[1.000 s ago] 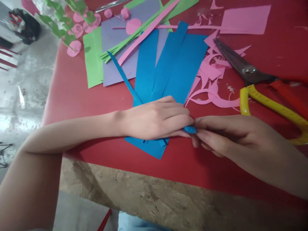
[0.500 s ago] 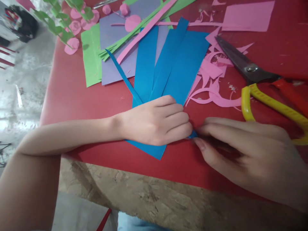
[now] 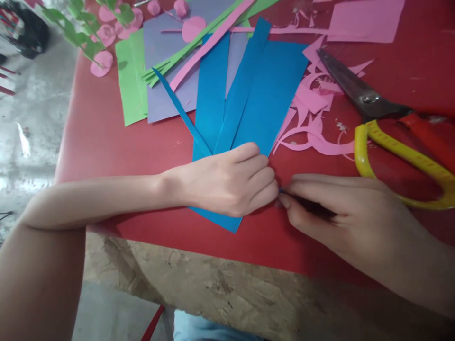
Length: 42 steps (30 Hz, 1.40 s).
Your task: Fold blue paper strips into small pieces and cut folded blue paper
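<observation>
A small piece of blue paper is pinched between the fingertips of both hands, just off the near right edge of the blue paper sheets and close above the red table; only a sliver of it is seen, so its shape and its long axis cannot be told. The left hand is laid palm down over the near end of the sheets, its fingers curled and closed on the piece. The right hand is brought in from the right, thumb and forefinger closed on the same piece. The piece is judged to be very light, thin, limp and easily creased or torn; it is best taken at its edges by the fingertips, with slight pressure. The sheets are fanned, their long axes running from the hands away toward the far side of the table, leaning slightly right. A narrow blue strip is angled off to the far left. Pink paper scraps lie just right of the sheets, and scissors with yellow and red handles lie beyond the right hand. Purple paper and green paper lie farther left.
</observation>
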Tool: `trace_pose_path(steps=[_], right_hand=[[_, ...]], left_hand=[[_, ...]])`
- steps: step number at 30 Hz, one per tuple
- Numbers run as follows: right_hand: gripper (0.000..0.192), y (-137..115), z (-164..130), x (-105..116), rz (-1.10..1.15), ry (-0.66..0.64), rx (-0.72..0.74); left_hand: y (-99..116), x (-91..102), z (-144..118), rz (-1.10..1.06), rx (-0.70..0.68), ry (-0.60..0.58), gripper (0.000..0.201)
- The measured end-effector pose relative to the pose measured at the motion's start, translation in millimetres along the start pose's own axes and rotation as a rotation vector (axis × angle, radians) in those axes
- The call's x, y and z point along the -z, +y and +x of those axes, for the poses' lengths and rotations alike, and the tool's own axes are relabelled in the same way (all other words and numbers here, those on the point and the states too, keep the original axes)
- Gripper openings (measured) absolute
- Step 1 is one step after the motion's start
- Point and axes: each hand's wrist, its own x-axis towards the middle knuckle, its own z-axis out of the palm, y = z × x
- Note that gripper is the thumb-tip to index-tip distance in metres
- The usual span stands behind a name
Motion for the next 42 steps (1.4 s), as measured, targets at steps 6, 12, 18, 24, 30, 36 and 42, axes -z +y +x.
trace_pose_path(steps=[6, 12, 18, 24, 30, 36, 42], right_hand=[[0.031, 0, 1, -2, 0.104, -0.049, -0.119], [0.032, -1, 3, 3, 0.097, -0.025, -0.099], [0.022, 1, 4, 14, -0.096, 0.068, 0.128], [0.033, 8, 0, 10, -0.128, 0.127, 0.285], [0.035, 5, 3, 11, -0.026, 0.126, 0.277], [0.037, 1, 3, 10, -0.005, 0.106, 0.236], [0.035, 3, 1, 7, 0.037, 0.094, 0.185]], left_hand=[[1, -0.6, 0, -0.042, 0.0, 0.001, 0.033], [-1, -4.6, -4, -0.049, 0.008, -0.01, 0.034], [-6, -9.9, -8, -0.323, 0.166, 0.093, 0.031], [-5, -11.4, -8, -0.363, 0.144, 0.095, 0.032], [-2, -11.8, -6, -0.4, 0.131, 0.126, 0.035], [-3, -10.0, -5, -0.368, 0.099, 0.15, 0.027], [-3, -10.1, -3, -0.409, 0.071, 0.148, 0.025]])
